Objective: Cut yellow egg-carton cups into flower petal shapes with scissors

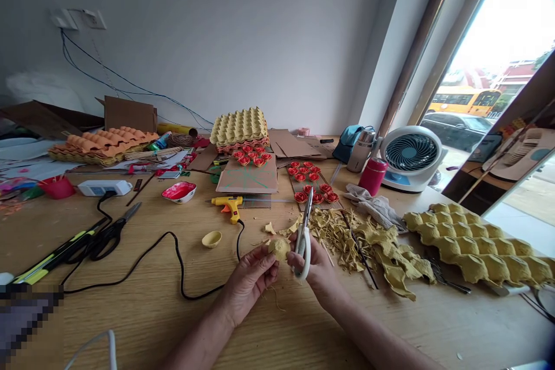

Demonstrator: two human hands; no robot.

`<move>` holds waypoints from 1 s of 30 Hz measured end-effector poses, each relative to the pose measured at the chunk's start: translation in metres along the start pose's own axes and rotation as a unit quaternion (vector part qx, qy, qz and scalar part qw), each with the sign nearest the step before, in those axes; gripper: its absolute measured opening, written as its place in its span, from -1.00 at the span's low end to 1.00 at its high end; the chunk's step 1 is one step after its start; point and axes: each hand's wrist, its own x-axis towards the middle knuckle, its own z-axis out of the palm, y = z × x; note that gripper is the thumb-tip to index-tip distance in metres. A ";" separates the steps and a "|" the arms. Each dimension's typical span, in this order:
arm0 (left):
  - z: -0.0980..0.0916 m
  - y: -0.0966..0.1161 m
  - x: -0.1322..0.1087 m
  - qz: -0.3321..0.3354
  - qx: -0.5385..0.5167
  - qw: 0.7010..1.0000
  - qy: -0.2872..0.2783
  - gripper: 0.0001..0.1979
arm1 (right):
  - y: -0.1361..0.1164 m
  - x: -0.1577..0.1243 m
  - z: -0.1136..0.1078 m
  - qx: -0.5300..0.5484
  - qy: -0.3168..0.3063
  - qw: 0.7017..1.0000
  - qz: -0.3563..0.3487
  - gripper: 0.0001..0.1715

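Note:
Between the fingers of my left hand (pixel 255 274) is a yellow egg-carton cup (pixel 280 247), its rounded bottom facing up. My right hand (pixel 318 269) grips white-handled scissors (pixel 306 243), their blades pointing up and away from me. Right thumb and fingertips are close to the cup's right side; whether they touch it I cannot tell. A second yellow cup (pixel 212 239) lies on the table to the left of my hands. Beyond my right hand spreads a heap of torn yellow carton scraps (pixel 338 237).
A yellow glue gun (pixel 228 205) lies ahead, its black cord looping left. Red paper flowers (pixel 310 172) sit on cardboard behind. Egg trays (pixel 472 243) lie at right. Black scissors (pixel 108 237) are at left; a fan (pixel 410 156) and red can (pixel 373 176) stand right.

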 end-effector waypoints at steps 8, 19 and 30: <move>-0.001 0.003 0.003 0.006 -0.016 1.000 0.002 -0.64 | 0.004 0.004 0.002 0.007 -0.028 0.999 -0.022 -0.49; -0.007 0.026 0.002 0.108 -0.018 0.994 0.000 -0.71 | 0.003 -0.003 0.005 -0.045 -0.112 0.993 0.010 -0.48; -0.011 0.037 0.002 0.170 -0.077 0.982 0.017 -0.73 | 0.010 -0.011 0.005 -0.082 -0.232 0.968 0.053 -0.40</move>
